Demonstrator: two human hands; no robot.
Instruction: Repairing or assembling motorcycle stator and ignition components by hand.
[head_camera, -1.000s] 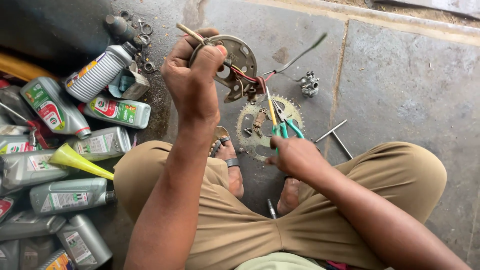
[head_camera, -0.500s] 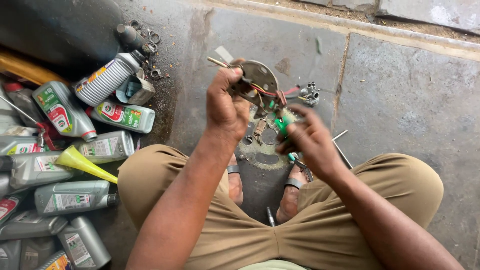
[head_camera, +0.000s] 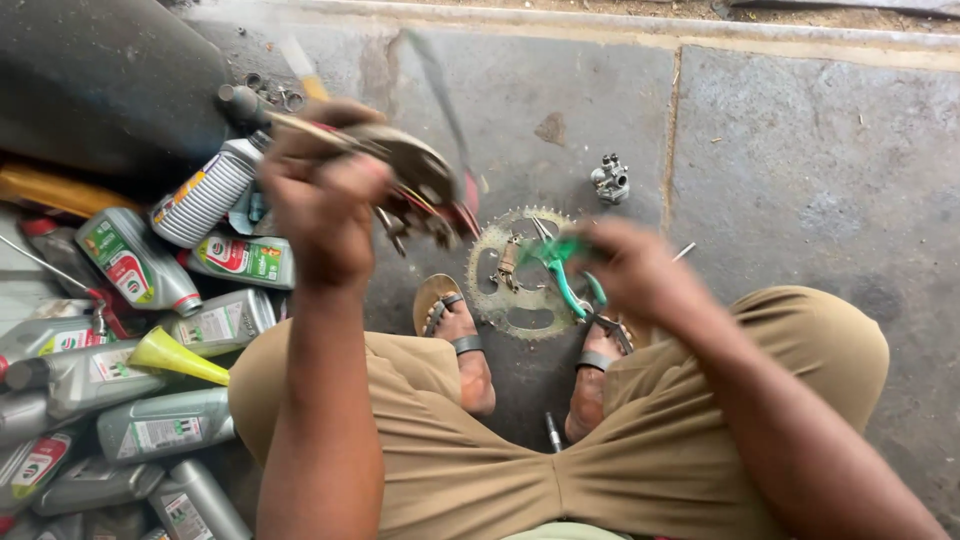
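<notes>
A: Round metal plate (head_camera: 405, 165) with red wires is being gripped by the left hand (head_camera: 320, 195), raised over the floor (head_camera: 800, 150)

B: Green-handled pliers (head_camera: 560, 265) are being clasped in the right hand (head_camera: 640, 270) above the sprocket (head_camera: 505, 300); wires are not yet being cut, so the work seems unfinished

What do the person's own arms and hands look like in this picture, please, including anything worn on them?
Both arms are bare to the frame edge: no sleeves, gloves, watch or bracelets show. The left hand and right hand are motion-blurred, so rings cannot be ruled out. Tan trousers and sandals are worn below.
</notes>
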